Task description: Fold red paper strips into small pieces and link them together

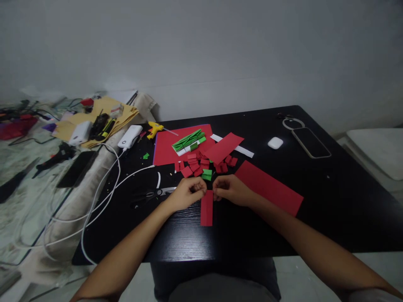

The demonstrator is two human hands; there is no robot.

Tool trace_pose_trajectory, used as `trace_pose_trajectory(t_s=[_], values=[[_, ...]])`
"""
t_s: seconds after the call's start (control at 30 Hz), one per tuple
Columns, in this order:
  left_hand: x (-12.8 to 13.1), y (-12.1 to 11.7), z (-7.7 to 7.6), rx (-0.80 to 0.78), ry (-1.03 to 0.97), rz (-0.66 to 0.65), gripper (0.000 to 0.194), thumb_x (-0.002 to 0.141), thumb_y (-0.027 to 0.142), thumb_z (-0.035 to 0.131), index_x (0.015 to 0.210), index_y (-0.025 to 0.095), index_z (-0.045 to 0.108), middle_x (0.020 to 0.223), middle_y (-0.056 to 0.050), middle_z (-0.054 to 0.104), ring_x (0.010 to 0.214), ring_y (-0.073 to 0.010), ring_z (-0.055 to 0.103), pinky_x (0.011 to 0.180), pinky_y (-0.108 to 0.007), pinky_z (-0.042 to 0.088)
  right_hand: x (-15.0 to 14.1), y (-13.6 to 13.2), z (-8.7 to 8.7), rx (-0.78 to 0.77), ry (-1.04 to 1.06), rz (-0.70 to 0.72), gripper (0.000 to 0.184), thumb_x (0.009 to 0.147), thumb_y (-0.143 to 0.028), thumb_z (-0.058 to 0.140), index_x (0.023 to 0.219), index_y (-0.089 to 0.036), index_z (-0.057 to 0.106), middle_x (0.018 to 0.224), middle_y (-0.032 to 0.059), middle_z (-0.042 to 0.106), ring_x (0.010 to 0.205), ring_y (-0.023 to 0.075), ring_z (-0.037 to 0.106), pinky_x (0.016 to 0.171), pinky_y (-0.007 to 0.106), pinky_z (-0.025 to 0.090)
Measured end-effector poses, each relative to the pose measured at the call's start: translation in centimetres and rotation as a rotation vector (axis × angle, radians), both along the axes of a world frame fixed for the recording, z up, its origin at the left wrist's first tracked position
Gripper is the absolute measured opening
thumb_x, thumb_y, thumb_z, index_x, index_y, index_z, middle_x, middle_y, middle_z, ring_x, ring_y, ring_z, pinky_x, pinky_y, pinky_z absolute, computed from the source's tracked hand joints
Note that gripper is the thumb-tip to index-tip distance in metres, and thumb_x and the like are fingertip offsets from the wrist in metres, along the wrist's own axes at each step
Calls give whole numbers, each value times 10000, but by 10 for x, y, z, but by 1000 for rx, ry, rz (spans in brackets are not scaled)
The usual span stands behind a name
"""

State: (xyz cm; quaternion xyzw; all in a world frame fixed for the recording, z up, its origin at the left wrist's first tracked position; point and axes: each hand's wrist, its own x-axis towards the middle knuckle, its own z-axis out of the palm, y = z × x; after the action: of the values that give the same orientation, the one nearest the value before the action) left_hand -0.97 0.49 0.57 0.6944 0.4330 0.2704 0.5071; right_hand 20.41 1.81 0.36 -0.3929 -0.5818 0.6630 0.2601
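A narrow red paper strip (206, 209) with a crease along its length hangs over or lies on the black table near its front. At its upper left corner, my left hand (188, 193) pinches the paper between thumb and fingers. My right hand (231, 191) has its fingers curled at the strip's upper right corner, also pinching its edge. Just beyond the hands lie several small folded red paper pieces (197, 164) and a folded green piece (207, 174). Scissors (154, 193) with dark handles rest left of my left hand, their tips partly hidden behind it.
A larger red sheet (270, 186) lies under my right forearm. Behind are another red strip (225, 147), a green paper bundle (189, 140) and a yellow glue gun (154, 129). White cables (118, 184) cross the left side. A phone (311, 142) and white case (275, 143) sit right.
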Motion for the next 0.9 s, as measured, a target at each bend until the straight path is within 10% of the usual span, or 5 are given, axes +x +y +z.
trace_pose_trajectory(t_s=[0.9], values=[[-4,5,-2,-10,30,10,65,806,188,576,784,139,612,614,38,544,572,-92,495,551,-205,348,-2,-1,2,100,-26,16,254,825,-401,687,789,-151,664,654,-7,638,592,125,621,604,248,505]])
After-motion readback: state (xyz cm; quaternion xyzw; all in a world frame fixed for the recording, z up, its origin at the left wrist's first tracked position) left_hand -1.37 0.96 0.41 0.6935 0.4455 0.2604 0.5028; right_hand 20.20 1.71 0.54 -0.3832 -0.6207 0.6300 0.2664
